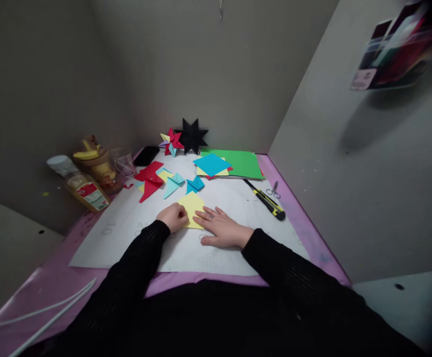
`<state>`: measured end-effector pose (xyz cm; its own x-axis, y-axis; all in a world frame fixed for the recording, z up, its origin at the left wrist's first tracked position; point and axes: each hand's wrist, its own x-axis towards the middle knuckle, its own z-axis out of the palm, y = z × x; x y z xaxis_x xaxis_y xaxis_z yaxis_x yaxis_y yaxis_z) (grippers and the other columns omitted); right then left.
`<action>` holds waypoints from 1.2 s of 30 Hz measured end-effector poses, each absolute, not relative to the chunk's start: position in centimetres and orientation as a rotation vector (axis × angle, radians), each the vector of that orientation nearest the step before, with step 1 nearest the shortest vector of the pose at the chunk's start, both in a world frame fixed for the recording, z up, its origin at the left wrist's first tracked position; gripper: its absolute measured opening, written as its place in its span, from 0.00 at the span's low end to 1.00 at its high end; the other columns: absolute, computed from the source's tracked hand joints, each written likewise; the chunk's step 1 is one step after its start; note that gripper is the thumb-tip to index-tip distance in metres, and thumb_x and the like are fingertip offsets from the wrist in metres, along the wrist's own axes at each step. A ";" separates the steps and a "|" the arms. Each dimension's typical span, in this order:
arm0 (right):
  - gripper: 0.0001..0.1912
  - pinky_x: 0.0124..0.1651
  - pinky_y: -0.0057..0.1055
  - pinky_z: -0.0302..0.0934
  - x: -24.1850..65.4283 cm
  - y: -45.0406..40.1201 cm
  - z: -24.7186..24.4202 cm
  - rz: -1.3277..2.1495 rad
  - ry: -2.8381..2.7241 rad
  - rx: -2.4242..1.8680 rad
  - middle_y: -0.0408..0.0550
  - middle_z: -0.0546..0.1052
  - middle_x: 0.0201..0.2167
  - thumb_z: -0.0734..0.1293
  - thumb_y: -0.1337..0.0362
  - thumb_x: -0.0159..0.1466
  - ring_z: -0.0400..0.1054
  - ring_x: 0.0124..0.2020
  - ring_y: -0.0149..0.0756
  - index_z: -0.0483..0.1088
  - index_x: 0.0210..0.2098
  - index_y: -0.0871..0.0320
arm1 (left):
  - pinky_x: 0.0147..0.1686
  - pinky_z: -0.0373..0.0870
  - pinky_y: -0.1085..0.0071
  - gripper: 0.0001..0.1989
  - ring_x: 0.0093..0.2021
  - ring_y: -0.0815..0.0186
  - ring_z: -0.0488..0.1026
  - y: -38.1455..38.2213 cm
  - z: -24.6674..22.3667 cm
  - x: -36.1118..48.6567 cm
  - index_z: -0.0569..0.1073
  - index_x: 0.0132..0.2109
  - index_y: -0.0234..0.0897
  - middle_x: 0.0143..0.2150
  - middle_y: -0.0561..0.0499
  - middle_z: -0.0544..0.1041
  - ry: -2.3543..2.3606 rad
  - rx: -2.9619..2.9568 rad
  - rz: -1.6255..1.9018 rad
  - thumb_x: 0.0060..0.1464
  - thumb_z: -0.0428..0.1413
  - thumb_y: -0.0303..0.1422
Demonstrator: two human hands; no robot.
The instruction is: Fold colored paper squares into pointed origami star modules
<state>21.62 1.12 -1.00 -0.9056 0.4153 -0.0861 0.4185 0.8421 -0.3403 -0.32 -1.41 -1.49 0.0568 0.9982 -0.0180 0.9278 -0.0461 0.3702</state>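
Note:
A yellow sheet of paper [192, 204] lies on the white sheet in front of me, its upper edge coming to a point. My left hand [173, 217] is curled at the left edge of this paper, fingers closed on it; the exact grip is partly hidden. Flat across the lower right part rests my right hand [223, 228], fingers spread, a ring on one of them. Just beyond are folded paper pieces: a blue one [195, 185], a light blue one [174, 184] and a red one [151, 187].
Colored sheets, with a blue square [212, 164] on top, lie by a green sheet [245, 163]. A utility knife [268, 202] and small scissors [274, 191] are at right. Paper stars [191, 136] stand at the back; a bottle [85, 190], cup [97, 166] and phone [147, 155] are left.

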 end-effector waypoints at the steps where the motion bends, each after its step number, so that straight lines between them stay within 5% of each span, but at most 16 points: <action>1: 0.39 0.63 0.53 0.28 21.6 1.1 -1.0 -0.560 3.006 0.681 0.50 0.44 0.66 0.57 0.44 0.61 0.31 0.67 0.49 0.42 0.65 0.52 | 0.32 0.63 0.71 0.06 0.32 0.65 0.69 -1.4 -1.6 -0.4 0.71 0.32 0.37 0.33 0.51 0.71 1.942 2.053 0.397 0.45 0.53 0.34; 7: 0.39 0.62 0.52 0.31 21.8 1.2 -1.0 -0.565 3.029 0.678 0.51 0.47 0.66 0.60 0.44 0.59 0.34 0.66 0.50 0.45 0.64 0.52 | 0.33 0.65 0.72 0.09 0.31 0.67 0.69 -2.1 -2.1 -0.7 0.76 0.36 0.38 0.32 0.51 0.71 1.813 2.104 0.585 0.48 0.53 0.32; 10: 0.29 0.60 0.47 0.39 21.3 2.2 -1.0 -0.577 3.099 0.673 0.49 0.56 0.63 0.59 0.50 0.62 0.43 0.63 0.48 0.54 0.61 0.51 | 0.36 0.66 0.71 0.10 0.33 0.66 0.70 -2.6 -2.1 -0.6 0.78 0.36 0.38 0.33 0.49 0.73 1.798 2.156 0.603 0.49 0.51 0.29; 15: 0.14 0.53 0.35 0.51 18.7 5.1 -1.6 -0.613 3.224 0.603 0.49 0.73 0.43 0.56 0.64 0.65 0.62 0.46 0.36 0.72 0.43 0.56 | 0.39 0.66 0.66 0.13 0.36 0.62 0.69 -3.9 -1.8 -0.2 0.78 0.40 0.40 0.36 0.46 0.72 1.850 2.298 0.482 0.53 0.50 0.33; 20: 0.13 0.47 0.34 0.53 16.5 6.9 -2.3 -0.560 3.235 0.848 0.51 0.71 0.41 0.65 0.63 0.58 0.60 0.45 0.39 0.68 0.42 0.60 | 0.38 0.64 0.65 0.14 0.37 0.61 0.68 -4.3 -2.0 0.0 0.78 0.41 0.41 0.37 0.45 0.72 1.875 2.335 0.467 0.56 0.49 0.36; 36: 0.08 0.43 0.32 0.51 15.2 7.3 -1.6 -0.440 3.092 0.840 0.49 0.72 0.36 0.60 0.64 0.59 0.61 0.41 0.38 0.69 0.33 0.59 | 0.37 0.63 0.67 0.20 0.35 0.63 0.66 -4.1 -2.6 -0.3 0.79 0.36 0.40 0.36 0.45 0.72 1.878 2.370 0.454 0.59 0.44 0.41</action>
<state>15.20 7.29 -1.63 -0.8610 0.5083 0.0179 0.4831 0.8283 -0.2838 -0.26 -4.11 -2.56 0.2027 0.9629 0.1781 0.9380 -0.2431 0.2472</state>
